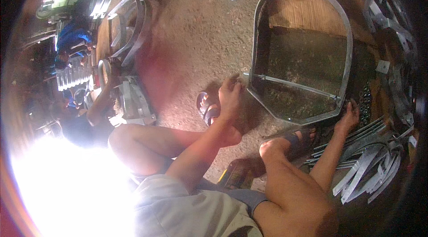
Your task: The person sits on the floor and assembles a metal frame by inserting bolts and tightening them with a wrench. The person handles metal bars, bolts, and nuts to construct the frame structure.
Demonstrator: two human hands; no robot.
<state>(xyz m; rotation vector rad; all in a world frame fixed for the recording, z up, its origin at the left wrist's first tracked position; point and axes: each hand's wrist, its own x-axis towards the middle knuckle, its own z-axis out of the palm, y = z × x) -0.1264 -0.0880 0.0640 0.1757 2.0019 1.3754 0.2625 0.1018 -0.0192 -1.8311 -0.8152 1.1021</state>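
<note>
A metal strip frame [351, 49], arched at the far end and angled at the near end, lies in front of me. A thin metal rod [298, 86] crosses it, its left end sticking out past the frame's side. Just off that end is my left hand [230, 92], fingers curled together; whatever they may hold is too small to make out. Beside the frame's near right corner, close to the rod's other end, my right hand [348, 116] has its fingers drawn together. Its contents, if any, cannot be seen.
Small nuts [366, 98] lie heaped right of the frame. Metal rods [352, 136] and bent strips [370, 172] are piled at the near right. Cardboard [307, 12] lies under the frame's far end. Another person [102, 98] sits at the left among metal pieces. Bright glare covers the lower left.
</note>
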